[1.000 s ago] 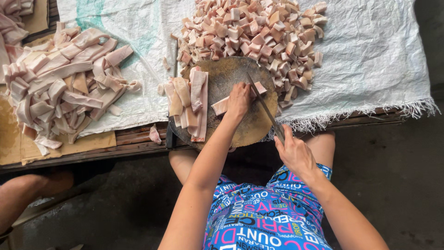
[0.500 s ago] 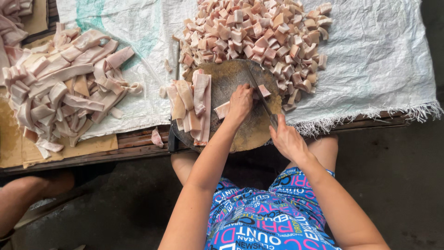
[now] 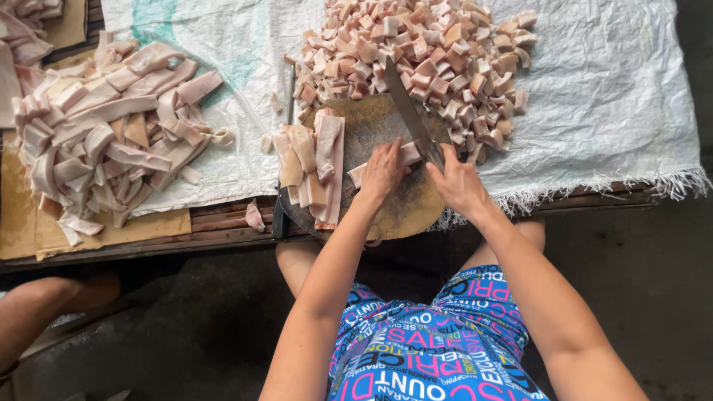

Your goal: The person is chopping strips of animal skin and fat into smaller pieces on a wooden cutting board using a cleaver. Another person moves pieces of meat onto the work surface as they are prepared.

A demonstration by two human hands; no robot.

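Swung up from its earlier low angle, the cleaver (image 3: 411, 115) now points toward the pile of cut cubes (image 3: 416, 52), gripped in the right hand (image 3: 457, 182); the left hand (image 3: 382, 171) presses a pork strip (image 3: 405, 154) on the round chopping block (image 3: 401, 212), the next cut lined up.

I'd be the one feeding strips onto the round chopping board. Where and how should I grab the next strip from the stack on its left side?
Grip the topmost strip at its far end, coming from above on the left. It lies lengthwise and loose on the stack, away from the knife and both hands.
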